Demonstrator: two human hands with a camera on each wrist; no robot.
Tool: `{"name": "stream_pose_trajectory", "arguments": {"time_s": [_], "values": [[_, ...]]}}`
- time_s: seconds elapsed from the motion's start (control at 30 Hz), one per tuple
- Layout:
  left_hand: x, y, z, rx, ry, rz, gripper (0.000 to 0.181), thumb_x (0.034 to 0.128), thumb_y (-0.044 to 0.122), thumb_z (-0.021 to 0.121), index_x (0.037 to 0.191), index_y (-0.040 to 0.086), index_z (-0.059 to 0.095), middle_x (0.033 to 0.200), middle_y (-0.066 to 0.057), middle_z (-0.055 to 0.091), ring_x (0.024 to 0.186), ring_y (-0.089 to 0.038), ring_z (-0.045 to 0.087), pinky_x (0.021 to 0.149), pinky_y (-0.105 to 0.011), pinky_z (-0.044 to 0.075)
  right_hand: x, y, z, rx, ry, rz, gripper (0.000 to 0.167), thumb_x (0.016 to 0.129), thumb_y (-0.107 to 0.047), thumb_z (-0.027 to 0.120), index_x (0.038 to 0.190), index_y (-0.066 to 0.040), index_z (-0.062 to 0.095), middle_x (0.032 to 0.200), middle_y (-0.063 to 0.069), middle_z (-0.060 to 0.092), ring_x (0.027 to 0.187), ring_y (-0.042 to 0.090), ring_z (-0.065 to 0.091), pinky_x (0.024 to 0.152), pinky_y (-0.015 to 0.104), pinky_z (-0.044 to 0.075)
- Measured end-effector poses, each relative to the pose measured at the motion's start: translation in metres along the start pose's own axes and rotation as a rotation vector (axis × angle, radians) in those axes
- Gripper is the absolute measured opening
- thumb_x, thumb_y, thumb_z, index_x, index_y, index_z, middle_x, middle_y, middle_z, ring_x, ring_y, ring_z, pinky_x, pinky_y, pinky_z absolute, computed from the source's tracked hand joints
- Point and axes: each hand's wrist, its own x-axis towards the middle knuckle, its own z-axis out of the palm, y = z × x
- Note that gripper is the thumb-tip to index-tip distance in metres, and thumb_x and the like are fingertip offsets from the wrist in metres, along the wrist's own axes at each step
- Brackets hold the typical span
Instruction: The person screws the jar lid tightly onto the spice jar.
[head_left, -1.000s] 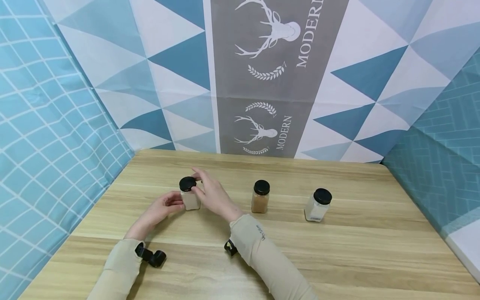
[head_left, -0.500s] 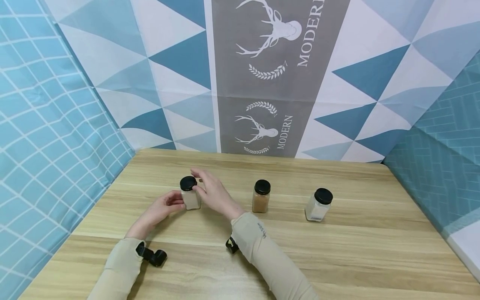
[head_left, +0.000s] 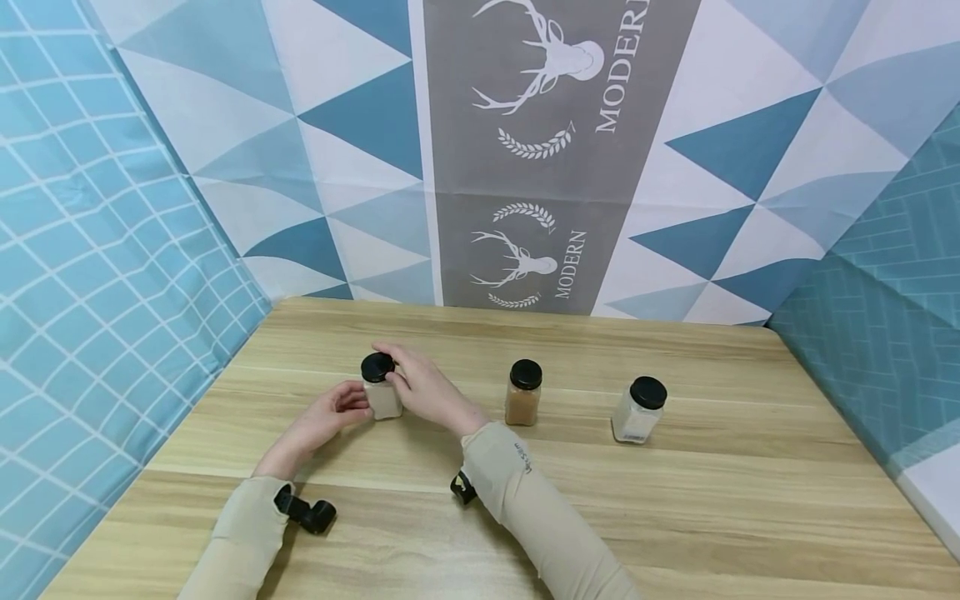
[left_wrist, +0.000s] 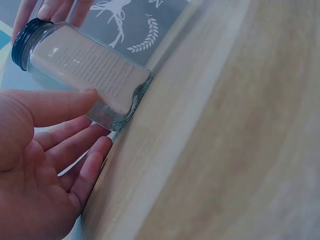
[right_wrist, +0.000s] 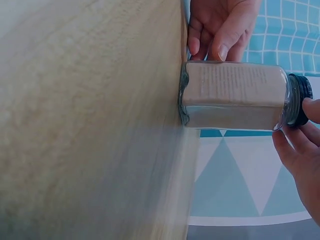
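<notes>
A square glass jar (head_left: 385, 402) of pale powder stands upright on the left part of the table, its black lid (head_left: 377, 367) in place. My left hand (head_left: 324, 421) holds the jar low on its side; in the left wrist view the thumb lies against the glass (left_wrist: 82, 65) and the fingers reach behind its base. From the other side my right hand (head_left: 429, 390) grips the lid, with thumb and fingers around its rim in the right wrist view. Printed text shows on the jar's side (right_wrist: 235, 87).
A black-lidded jar of orange-brown contents (head_left: 522, 405) stands right of my right hand. Farther right is another jar with whitish contents (head_left: 634, 420). Patterned cloth (head_left: 375, 167) hangs behind the wooden table (head_left: 675, 517), and blue checked cloth (head_left: 97, 275) hangs along its left.
My right hand's fingers have closed in on the lid from slightly farther off. The left hand and the jars stay in place.
</notes>
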Motion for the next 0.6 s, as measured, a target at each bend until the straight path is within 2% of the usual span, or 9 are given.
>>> {"name": "stream_pose_trajectory", "arguments": {"time_s": [0.13,0.23,0.37,0.5,0.6], "values": [[0.0004,-0.0017,0.0002,0.003,-0.002,0.0,0.057,0.0882,0.019,0.059,0.133,-0.004,0.033,0.128,-0.024,0.046,0.115,-0.032,0.046,0.094,-0.033,0.039,0.0011,0.0012,-0.0002,0.001,0.012,-0.006,0.043,0.093,-0.007,0.048,0.135,-0.008,0.039,0.135,0.005,0.046,0.125,0.014,0.042,0.102,0.023,0.034],[0.0,-0.0012,0.0007,0.034,0.009,0.012,0.054,0.0876,0.02,0.06,0.131,-0.003,0.037,0.122,-0.022,0.05,0.11,-0.029,0.048,0.091,-0.033,0.039,0.0017,0.0016,-0.0009,0.002,0.015,-0.019,0.043,0.093,-0.007,0.049,0.135,-0.007,0.04,0.135,0.006,0.046,0.124,0.014,0.043,0.102,0.023,0.034],[-0.001,0.001,0.0014,0.066,0.009,0.03,0.05,0.0876,0.02,0.06,0.129,0.0,0.042,0.116,-0.019,0.052,0.103,-0.024,0.049,0.088,-0.034,0.039,0.0016,0.002,-0.0024,0.003,-0.021,-0.035,0.044,0.094,-0.008,0.047,0.137,-0.009,0.038,0.135,0.006,0.046,0.125,0.014,0.042,0.103,0.023,0.032],[-0.0013,0.0022,0.002,0.045,-0.007,0.03,0.053,0.0878,0.019,0.06,0.132,0.0,0.039,0.119,-0.019,0.051,0.105,-0.024,0.048,0.088,-0.031,0.039,0.002,0.0027,-0.003,0.033,-0.052,-0.028,0.046,0.094,-0.007,0.046,0.138,-0.012,0.036,0.136,0.006,0.046,0.125,0.013,0.042,0.102,0.023,0.033],[-0.0005,0.0023,0.0025,0.03,-0.006,0.027,0.054,0.0873,0.018,0.06,0.133,-0.002,0.037,0.12,-0.021,0.051,0.105,-0.024,0.049,0.087,-0.028,0.041,0.0027,0.0039,-0.0026,0.062,-0.037,-0.023,0.046,0.094,-0.009,0.048,0.138,-0.011,0.036,0.136,0.005,0.046,0.125,0.012,0.042,0.102,0.022,0.032]]}}
